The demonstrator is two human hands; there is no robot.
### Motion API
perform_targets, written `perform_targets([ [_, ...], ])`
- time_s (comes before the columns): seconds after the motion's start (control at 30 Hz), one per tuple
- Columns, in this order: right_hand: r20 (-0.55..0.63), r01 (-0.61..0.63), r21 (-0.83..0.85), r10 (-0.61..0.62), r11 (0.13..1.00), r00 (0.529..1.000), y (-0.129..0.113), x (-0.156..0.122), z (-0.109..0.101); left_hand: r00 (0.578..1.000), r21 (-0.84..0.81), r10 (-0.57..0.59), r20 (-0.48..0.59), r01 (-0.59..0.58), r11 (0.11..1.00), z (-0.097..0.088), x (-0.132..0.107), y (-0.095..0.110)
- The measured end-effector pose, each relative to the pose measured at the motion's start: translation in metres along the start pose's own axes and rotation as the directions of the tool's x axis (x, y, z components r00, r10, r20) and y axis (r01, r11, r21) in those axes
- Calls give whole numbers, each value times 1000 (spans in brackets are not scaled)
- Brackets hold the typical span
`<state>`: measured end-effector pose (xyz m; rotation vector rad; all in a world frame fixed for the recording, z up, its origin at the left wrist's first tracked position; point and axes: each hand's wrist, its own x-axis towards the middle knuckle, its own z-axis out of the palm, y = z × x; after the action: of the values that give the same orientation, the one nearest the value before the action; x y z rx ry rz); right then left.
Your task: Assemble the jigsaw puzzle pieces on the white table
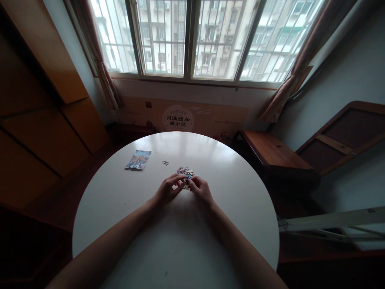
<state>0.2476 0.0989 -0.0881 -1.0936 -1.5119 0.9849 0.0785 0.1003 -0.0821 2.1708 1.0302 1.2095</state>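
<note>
A small heap of jigsaw puzzle pieces (pixel 183 170) lies on the white round table (pixel 186 257), some face up in mixed colours and some showing pale backs. Over its near side, my left hand (pixel 169 189) curves in from the left, fingertips at a dark blue jigsaw puzzle piece (pixel 188 177). My right hand (pixel 202 190) meets it from the right, thumb and fingers pinched on the same spot. The fingers partly cover the pieces there, so whether they hold one piece or two joined ones cannot be made out.
A few pieces (pixel 165 163) sit apart, left of the heap. Farther left lies a colourful printed packet (pixel 138 159). Beyond the table are a barred window (pixel 188 40) and a printed banner (pixel 207 116); a wooden bench (pixel 276 148) stands at the right.
</note>
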Motion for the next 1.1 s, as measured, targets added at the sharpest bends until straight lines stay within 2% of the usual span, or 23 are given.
perform_targets([
  [0.1,10,-10,39,10,999,1000,1,1,0,998,-10,56,9,-56,998,0,0,0],
  [0.3,1,-36,128,37,991,999,3,2,1,995,-20,95,43,-94,995,-1,0,0],
  [0.63,41,-31,107,26,994,999,5,3,1,991,-28,133,22,-132,991,0,-1,-4],
  [0.77,14,-52,181,50,982,999,5,4,2,995,11,98,-30,-97,995,-1,0,-5],
  [0.93,-5,-52,197,54,979,999,5,4,2,987,2,-30,-156,31,1000,-1,3,-13],
  [1.1,-6,-40,143,42,989,999,5,3,2,989,-29,-66,-132,63,998,0,5,-14],
])
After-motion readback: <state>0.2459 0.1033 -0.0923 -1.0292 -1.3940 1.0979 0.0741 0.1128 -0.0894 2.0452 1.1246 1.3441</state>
